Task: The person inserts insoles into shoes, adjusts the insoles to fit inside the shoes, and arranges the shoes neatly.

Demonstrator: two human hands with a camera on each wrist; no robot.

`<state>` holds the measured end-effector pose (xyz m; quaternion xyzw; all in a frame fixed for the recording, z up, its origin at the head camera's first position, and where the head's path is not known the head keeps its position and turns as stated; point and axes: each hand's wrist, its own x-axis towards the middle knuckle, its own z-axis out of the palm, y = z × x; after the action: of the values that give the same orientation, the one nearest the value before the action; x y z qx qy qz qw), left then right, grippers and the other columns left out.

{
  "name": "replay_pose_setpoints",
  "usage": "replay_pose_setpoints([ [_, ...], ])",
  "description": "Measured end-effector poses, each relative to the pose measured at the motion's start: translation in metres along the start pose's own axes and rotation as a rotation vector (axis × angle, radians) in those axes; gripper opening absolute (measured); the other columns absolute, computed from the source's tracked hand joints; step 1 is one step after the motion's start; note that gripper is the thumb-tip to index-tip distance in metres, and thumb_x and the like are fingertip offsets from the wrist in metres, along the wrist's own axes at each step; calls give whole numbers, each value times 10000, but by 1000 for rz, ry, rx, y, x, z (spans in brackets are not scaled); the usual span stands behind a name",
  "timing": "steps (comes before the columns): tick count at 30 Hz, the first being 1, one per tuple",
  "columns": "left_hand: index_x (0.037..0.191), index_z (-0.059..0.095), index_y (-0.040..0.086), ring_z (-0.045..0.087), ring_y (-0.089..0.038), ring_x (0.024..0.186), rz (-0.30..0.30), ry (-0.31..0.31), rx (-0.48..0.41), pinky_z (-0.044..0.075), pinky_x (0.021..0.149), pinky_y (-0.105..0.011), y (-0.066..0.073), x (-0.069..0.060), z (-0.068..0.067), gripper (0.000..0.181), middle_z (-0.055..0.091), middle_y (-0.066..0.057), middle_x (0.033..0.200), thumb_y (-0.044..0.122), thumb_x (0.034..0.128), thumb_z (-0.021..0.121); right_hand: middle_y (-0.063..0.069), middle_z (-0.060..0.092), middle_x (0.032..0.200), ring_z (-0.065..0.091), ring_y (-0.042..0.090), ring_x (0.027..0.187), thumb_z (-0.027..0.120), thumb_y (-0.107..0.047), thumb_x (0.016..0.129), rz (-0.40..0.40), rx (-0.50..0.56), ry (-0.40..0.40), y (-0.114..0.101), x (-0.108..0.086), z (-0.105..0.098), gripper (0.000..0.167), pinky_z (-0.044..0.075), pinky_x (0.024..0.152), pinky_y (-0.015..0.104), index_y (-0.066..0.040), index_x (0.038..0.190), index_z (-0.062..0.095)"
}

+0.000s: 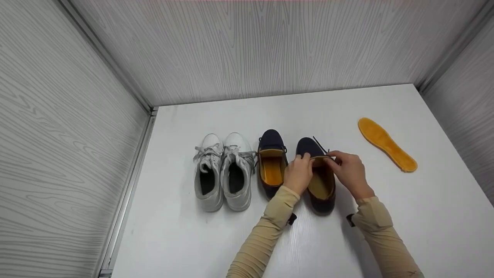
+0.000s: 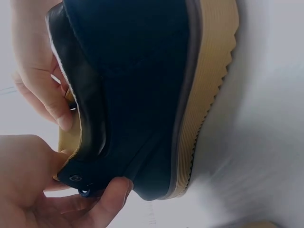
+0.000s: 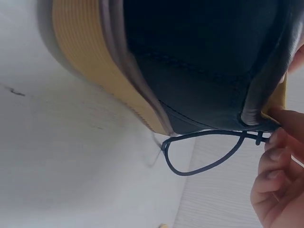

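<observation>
A dark navy loafer (image 1: 323,204) with a tan insole stands on the white table, toe pointing away. My left hand (image 1: 299,173) pinches the left front edge of its opening, thumb inside and fingers outside in the left wrist view. From the other side my right hand (image 1: 349,173) pinches the rim by the tongue. A loop of dark lace (image 3: 183,174) hangs from the shoe near the right fingers. The matching loafer (image 1: 271,139), with an orange insole (image 1: 273,173) inside, stands just left of the left hand.
Two white lace-up sneakers (image 1: 208,202) stand side by side on the left. A loose orange insole (image 1: 387,144) lies on the table (image 1: 173,239) at the right. Grey wood-grain panels (image 1: 247,50) rise behind and at both sides.
</observation>
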<state>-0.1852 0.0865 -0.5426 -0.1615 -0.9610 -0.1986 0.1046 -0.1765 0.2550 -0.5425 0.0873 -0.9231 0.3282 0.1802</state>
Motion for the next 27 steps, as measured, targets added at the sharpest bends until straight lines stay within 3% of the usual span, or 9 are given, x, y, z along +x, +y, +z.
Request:
replay_pose_setpoints([
  [8,961,639,90,692,-254,710,-7,-16,30,547,584,-349,1,3,-2,188,661,-78,825,253,1016,560,64,655,695,499,160,566,729,-115,899,-26,51,-108,5,8,-4,95,413,531,305,-30,937,745],
  [16,968,635,79,698,-256,715,0,-37,30,551,602,-352,2,8,-1,186,685,-87,832,243,1016,561,105,685,760,550,185,616,698,-107,923,-43,55,-152,5,14,-7,114,470,582,344,2,934,731],
  [27,961,615,75,697,-251,675,20,-14,19,544,565,-336,2,10,-3,158,686,-90,792,216,1013,567,54,626,684,497,151,576,684,-99,930,-27,75,-190,5,18,-8,100,424,544,284,-9,901,714],
])
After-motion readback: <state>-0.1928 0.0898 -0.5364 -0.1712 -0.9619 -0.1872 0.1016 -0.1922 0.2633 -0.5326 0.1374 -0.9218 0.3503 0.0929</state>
